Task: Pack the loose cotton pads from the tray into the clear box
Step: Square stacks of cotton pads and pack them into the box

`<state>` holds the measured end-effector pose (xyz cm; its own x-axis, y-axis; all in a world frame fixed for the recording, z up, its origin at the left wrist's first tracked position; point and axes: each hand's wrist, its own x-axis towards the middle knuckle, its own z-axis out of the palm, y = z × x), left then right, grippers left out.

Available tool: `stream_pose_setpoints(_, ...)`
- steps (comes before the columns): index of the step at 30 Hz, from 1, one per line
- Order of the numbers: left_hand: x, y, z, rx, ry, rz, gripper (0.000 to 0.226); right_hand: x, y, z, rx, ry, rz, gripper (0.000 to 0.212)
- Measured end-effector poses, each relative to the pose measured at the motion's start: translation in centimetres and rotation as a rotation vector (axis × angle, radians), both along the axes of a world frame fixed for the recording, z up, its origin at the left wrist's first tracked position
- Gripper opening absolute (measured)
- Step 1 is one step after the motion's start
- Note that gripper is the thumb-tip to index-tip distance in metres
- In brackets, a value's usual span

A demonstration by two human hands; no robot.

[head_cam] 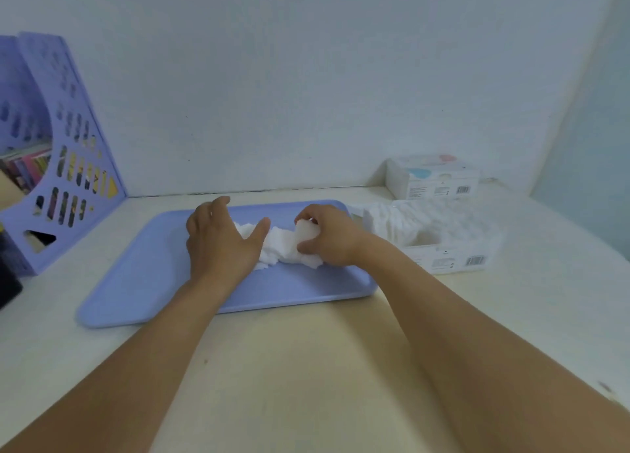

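Observation:
A pile of white cotton pads (pixel 280 246) lies in the middle of a lavender tray (pixel 136 278) on the desk. My left hand (pixel 221 244) rests flat against the left side of the pile, fingers spread, thumb on the pads. My right hand (pixel 329 236) is curled around a bunch of pads at the pile's right end. The clear box (pixel 443 244) stands just right of the tray, its top open, with rows of white pads inside it.
A closed white carton (pixel 433 176) sits behind the clear box against the wall. A purple perforated file rack (pixel 64 166) holding books stands at the left. A dark object (pixel 8 275) is at the far left edge. The wall runs close behind the tray.

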<state>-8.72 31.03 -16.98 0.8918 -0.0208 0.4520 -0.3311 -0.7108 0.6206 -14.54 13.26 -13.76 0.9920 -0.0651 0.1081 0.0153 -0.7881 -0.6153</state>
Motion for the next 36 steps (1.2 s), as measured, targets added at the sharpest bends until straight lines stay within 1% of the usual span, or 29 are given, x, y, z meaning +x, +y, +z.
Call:
stream_pose_setpoints(2,-0.4,-0.4,0.3,-0.059,-0.125,-0.054,0.066,-0.3,-0.2,0.3,0.061,-0.114,-0.030,0.042)
stream_pose_setpoints(4,-1.2,-1.0,1.1,-0.175,-0.153,-0.167,0.055,-0.6,-0.4,0.8,0.121,-0.268,-0.072,0.040)
stream_pose_setpoints(5,-1.7,-1.2,1.6,-0.257,-0.117,-0.236,0.050,-0.7,-0.3,1.1,0.198,-0.333,-0.078,0.039)
stream_pose_setpoints(6,-2.2,-1.4,2.2,-0.347,-0.041,-0.317,0.045,-1.0,-0.2,1.5,0.333,-0.377,-0.068,0.038)
stream_pose_setpoints(8,-3.1,-1.6,3.3,-0.520,0.185,-0.487,0.036,-1.4,0.3,2.1,0.656,-0.387,-0.004,0.031)
stream_pose_setpoints(9,-3.4,-1.6,3.7,-0.548,0.272,-0.542,0.033,-1.7,0.7,2.3,0.763,-0.364,0.035,0.027)
stream_pose_setpoints(10,-3.6,-1.6,4.0,-0.541,0.319,-0.575,0.032,-1.8,1.1,2.2,0.809,-0.340,0.063,0.023)
stream_pose_setpoints(12,-3.6,-1.4,4.1,-0.522,0.342,-0.575,0.030,-1.4,1.6,1.7,0.861,-0.306,0.110,0.022)
stream_pose_setpoints(13,-3.2,-1.2,4.0,-0.519,0.333,-0.544,0.026,-1.1,1.9,1.4,0.867,-0.299,0.101,0.023)
stream_pose_setpoints(14,-2.8,-1.0,3.9,-0.520,0.315,-0.497,0.020,-0.7,1.7,1.0,0.813,-0.321,0.063,0.024)
stream_pose_setpoints(16,-1.7,-0.3,3.9,-0.594,0.310,-0.404,0.015,0.3,1.2,0.1,0.540,-0.402,-0.035,0.027)
stream_pose_setpoints(17,-1.2,0.0,4.0,-0.674,0.347,-0.383,0.015,0.8,1.0,-0.4,0.387,-0.398,-0.056,0.029)
stream_pose_setpoints(18,-0.8,0.2,4.1,-0.760,0.405,-0.377,0.017,1.1,0.9,-0.9,0.252,-0.347,-0.055,0.032)
stream_pose_setpoints(19,-0.6,0.3,4.1,-0.836,0.469,-0.377,0.020,1.5,0.8,-1.5,0.164,-0.268,-0.041,0.036)
stream_pose_setpoints(20,-0.5,0.4,4.2,-0.894,0.528,-0.368,0.022,1.8,0.9,-2.0,0.131,-0.188,-0.020,0.041)
stream_pose_setpoints(21,-0.4,0.5,4.3,-0.938,0.569,-0.344,0.022,2.2,1.0,-2.5,0.144,-0.111,0.006,0.046)
stream_pose_setpoints(24,-0.2,0.7,4.7,-1.030,0.590,-0.244,0.021,2.4,1.2,-2.5,0.201,0.073,0.080,0.058)
stream_pose_setpoints(26,0.1,0.8,4.9,-1.042,0.586,-0.211,0.019,2.4,1.0,-2.2,0.191,0.081,0.090,0.059)
stream_pose_setpoints(30,0.2,0.5,4.7,-1.005,0.591,-0.239,0.018,1.8,0.7,-2.1,0.326,-0.080,0.050,0.046)
stream_pose_setpoints(31,0.1,0.4,4.5,-0.982,0.578,-0.263,0.021,1.5,0.6,-1.9,0.396,-0.114,0.034,0.043)
stream_pose_setpoints(33,-0.1,0.3,4.2,-0.897,0.522,-0.301,0.025,0.8,0.3,-1.1,0.616,-0.160,0.014,0.037)
stream_pose_setpoints(36,-0.7,0.2,4.0,-0.755,0.456,-0.342,0.024,-0.5,-0.1,0.6,0.947,-0.175,0.051,0.026)
